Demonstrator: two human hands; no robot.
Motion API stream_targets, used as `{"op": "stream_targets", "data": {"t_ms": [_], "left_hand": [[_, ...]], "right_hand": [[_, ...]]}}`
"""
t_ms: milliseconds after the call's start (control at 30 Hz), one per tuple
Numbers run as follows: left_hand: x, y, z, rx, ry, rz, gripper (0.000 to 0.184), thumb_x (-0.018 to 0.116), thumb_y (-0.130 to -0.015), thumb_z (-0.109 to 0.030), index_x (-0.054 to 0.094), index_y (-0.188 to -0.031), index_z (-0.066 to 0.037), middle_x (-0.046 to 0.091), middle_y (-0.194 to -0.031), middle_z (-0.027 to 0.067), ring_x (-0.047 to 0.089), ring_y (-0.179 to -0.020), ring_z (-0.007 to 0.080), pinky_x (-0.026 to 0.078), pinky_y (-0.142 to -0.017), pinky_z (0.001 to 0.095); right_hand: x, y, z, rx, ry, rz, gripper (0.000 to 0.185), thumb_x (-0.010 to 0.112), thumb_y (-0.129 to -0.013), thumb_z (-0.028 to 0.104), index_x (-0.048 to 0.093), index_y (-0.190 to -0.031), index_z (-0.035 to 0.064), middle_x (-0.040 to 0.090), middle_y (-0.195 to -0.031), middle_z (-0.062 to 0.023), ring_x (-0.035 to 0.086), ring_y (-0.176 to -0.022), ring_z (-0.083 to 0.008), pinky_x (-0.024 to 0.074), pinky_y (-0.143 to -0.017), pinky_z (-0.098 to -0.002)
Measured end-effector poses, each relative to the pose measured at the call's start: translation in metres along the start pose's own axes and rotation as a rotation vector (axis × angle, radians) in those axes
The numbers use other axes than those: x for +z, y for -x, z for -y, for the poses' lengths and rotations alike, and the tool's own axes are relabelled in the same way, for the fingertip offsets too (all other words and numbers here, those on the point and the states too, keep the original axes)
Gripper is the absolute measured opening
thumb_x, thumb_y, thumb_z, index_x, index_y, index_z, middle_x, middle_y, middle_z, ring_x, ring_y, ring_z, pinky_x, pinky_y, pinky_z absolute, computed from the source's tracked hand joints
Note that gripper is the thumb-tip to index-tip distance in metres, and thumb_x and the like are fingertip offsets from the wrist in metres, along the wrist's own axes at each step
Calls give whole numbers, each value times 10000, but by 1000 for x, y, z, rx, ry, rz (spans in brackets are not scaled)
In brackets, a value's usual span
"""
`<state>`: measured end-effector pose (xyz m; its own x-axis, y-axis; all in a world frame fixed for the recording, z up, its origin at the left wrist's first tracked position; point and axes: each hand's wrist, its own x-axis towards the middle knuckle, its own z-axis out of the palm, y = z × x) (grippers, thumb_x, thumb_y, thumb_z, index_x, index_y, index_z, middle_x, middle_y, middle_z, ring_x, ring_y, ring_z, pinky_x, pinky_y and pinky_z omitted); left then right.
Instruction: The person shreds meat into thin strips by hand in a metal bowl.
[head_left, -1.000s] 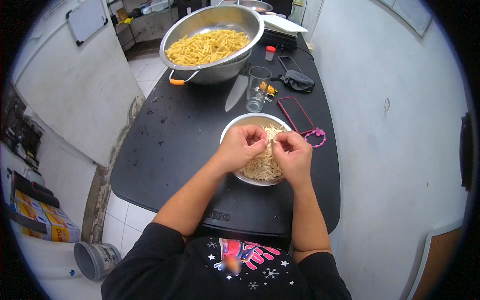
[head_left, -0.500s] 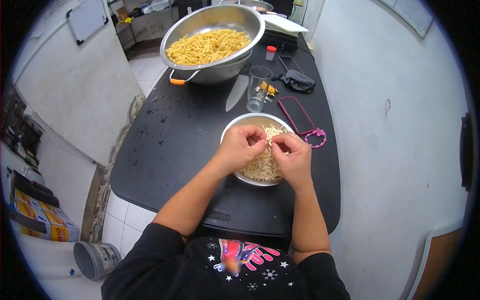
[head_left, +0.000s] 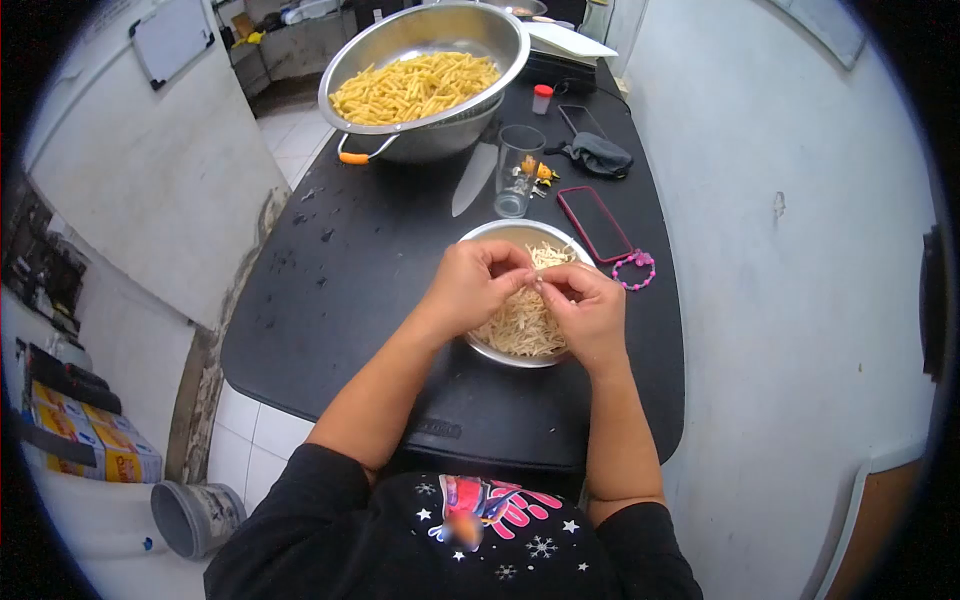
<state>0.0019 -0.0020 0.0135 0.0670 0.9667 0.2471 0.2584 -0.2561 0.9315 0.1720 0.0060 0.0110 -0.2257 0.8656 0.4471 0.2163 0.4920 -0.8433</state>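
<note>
Rm's bright, w/ soft shadows nr the fingers (head_left: 499, 255). Far R of them, wall (head_left: 780, 300) bends & pic edges go black. Shirt (head_left: 380, 550) below has 1 blurry spot.

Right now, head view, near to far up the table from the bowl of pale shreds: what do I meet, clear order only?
Bowl → glass → red-lidded jar → flat white item.

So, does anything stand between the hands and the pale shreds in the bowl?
Nothing visible does: the left hand and right hand pinch a small pale piece directly over the pale shreds in the metal bowl. The glass stands beyond its rim.
</note>
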Motion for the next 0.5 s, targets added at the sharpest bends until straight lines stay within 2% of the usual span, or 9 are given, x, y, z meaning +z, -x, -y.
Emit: {"op": "stream_targets", "data": {"t_ms": [133, 233, 333, 500], "left_hand": [[-10, -4, 3, 38, -210, -71, 107, 676, -788, -59, 672, -861, 19, 663, -780, 53, 586, -673, 71, 477, -619, 234], [-20, -4, 6, 194, -397, -93, 116, 671, -775, -52, 670, -871, 14, 657, -787, 78, 596, -686, 99, 474, -622, 241], [-31, -1, -9, 69, -425, -109, 105, 665, -767, -41, 676, -865, -3, 650, -788, 77, 601, -695, 115, 472, -625, 248], [-41, -3, -1, 106, -337, -192, 107, 674, -754, -40, 678, -856, -5, 637, -772, 62, 551, -625, 97, 454, -587, 249]], "right_hand": [[-11, -1, 13, -1, 69, 45, 150, 582, -750, -43, 679, -859, -6, 644, -799, -120, 632, -714, -182, 483, -644, -270], [-24, -5, 5, -64, 218, 96, 157, 573, -737, -49, 679, -843, -1, 625, -813, -120, 622, -769, -220, 481, -705, -295], [-30, -6, 1, 1, 259, 128, 146, 605, -713, -19, 679, -836, 9, 613, -829, -119, 608, -811, -251, 473, -752, -322], [-30, -2, 8, -35, 393, 231, 130, 661, -697, 52, 678, -824, 31, 612, -839, -114, 600, -848, -272, 465, -782, -344]]}}
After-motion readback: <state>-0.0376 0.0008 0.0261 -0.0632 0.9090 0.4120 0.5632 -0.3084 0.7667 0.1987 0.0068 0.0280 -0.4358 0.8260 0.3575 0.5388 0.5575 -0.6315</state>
